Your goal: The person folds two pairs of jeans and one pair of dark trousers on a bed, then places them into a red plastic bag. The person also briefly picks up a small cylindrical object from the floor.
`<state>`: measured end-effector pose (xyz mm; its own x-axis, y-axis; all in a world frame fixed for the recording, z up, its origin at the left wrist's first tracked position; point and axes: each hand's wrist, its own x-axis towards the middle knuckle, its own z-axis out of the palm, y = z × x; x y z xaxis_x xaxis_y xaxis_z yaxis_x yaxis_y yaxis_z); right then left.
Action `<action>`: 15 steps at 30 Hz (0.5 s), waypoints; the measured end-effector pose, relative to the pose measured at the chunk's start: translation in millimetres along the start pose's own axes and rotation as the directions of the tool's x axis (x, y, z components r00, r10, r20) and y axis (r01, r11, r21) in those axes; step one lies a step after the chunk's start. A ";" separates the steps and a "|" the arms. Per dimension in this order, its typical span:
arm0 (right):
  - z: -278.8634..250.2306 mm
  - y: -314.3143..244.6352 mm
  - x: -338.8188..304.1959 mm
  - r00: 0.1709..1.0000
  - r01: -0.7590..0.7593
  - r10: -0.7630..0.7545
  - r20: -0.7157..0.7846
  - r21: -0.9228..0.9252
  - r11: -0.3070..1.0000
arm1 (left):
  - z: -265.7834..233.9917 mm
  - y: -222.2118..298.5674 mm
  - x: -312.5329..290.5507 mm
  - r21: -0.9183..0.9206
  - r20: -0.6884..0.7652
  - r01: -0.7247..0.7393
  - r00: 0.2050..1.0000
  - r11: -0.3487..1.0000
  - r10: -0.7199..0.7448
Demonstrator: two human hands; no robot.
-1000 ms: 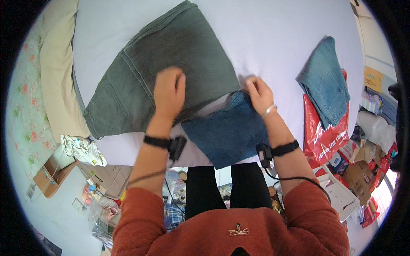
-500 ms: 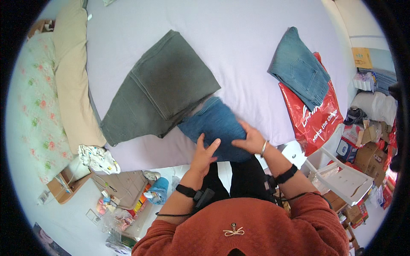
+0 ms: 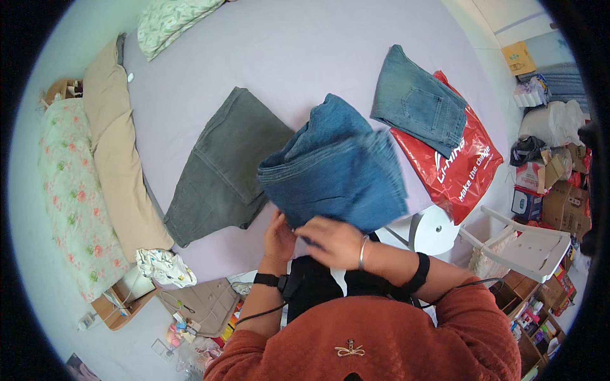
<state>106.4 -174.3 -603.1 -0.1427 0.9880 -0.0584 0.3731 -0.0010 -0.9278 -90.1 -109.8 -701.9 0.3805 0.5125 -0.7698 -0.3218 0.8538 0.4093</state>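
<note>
Blue denim (image 3: 333, 181), rumpled folds, L grip (image 3: 278, 240) & R grip (image 3: 337, 242) half-curled at near edge, can't tell hold

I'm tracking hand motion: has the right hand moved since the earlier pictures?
Yes, leftward: the right hand is now farther from the red bag on the bed.

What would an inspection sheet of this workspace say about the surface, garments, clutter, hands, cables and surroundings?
Surface: pale lilac bed sheet, partly covered by clothes.
Garments: blue jeans bunched at the near edge, partly blurred; dark green trousers to their left; folded lighter jeans on a red bag.
Clutter: printed cloth at the near left corner; boxes at right.
Hands: left hand and right hand close together at the bunched jeans' near edge; grip unclear.
Cables: black cords by both forearms.
Surroundings: floral cushion and long beige cushion at left.
</note>
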 end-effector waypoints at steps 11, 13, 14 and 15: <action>-48.7 201.1 -49.2 0.650 -0.629 0.459 -0.606 -0.091 0.772 | -16.9 -15.9 27.3 0.410 -0.147 0.170 0.982 0.896 -0.119; -45.5 213.9 -39.3 0.650 -0.657 0.503 -0.569 -0.089 0.748 | 3.6 -19.0 30.7 0.439 -0.118 0.156 0.986 0.885 -0.116; -43.4 217.6 -31.4 0.637 -0.686 0.542 -0.548 -0.082 0.723 | 15.5 -20.4 32.2 0.450 -0.104 0.149 0.988 0.881 -0.114; -39.8 217.5 -24.8 0.629 -0.702 0.567 -0.531 -0.077 0.707 | 27.6 -21.8 32.9 0.461 -0.090 0.142 0.990 0.876 -0.113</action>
<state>227.5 -192.8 -788.9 0.6088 0.7033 -0.3671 0.4350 -0.6829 -0.5869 -46.7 -109.1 -722.7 0.3346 0.4027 -0.8520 0.1719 0.8628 0.4753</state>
